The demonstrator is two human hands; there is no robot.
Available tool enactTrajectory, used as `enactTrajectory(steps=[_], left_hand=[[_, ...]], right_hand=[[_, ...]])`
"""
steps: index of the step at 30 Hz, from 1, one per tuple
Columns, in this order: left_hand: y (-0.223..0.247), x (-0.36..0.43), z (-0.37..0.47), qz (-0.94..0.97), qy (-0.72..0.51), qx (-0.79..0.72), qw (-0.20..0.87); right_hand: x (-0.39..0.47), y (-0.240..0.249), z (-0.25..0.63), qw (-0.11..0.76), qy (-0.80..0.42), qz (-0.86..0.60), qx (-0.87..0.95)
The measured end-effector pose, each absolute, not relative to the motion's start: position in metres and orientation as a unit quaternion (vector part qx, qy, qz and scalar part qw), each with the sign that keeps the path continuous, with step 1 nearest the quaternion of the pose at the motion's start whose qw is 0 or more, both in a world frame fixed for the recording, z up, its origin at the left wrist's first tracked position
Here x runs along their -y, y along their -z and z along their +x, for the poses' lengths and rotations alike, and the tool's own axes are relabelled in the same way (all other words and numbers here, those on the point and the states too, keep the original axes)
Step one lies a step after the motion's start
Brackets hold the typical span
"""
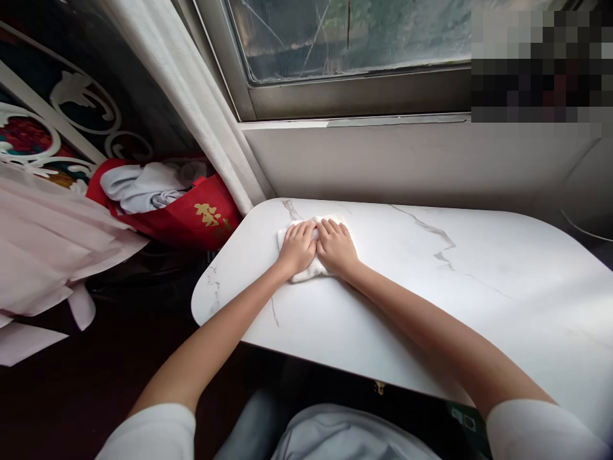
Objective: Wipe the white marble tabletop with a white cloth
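Note:
A folded white cloth [309, 275] lies on the white marble-patterned table [402, 287], toward its left part. My left hand [297, 246] presses down on the cloth's left side, its fingers close together and bent over it. Right beside it, my right hand [336, 246] grips the cloth's right side in the same way. The two hands meet at the thumbs. Both palms and the cloth under them are hidden.
A red bag [191, 223] with pale clothing in it stands left of the table. Pink fabric [52, 236] hangs at the far left. A white curtain [177, 83] and a window [354, 38] are behind the table. The upper right corner is pixelated.

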State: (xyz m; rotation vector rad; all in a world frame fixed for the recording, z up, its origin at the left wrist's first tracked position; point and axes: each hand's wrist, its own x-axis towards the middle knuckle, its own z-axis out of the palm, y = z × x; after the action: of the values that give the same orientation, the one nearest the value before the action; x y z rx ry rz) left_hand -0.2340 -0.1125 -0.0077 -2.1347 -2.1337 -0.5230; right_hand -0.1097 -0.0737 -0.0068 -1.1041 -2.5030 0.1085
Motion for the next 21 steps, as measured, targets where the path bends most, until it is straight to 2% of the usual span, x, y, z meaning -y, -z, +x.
enactTrajectory(steps=[11,21], left_hand=[[0.005,0.016,-0.269,-0.697,0.172,0.696,0.020],[0.008,0.013,-0.269,-0.698,0.160,0.697,0.034]], right_hand=[[-0.013,0.008,-0.148,0.223,-0.050,-0.425,0.876],[-0.013,0.008,-0.149,0.229,-0.043,-0.433,0.871]])
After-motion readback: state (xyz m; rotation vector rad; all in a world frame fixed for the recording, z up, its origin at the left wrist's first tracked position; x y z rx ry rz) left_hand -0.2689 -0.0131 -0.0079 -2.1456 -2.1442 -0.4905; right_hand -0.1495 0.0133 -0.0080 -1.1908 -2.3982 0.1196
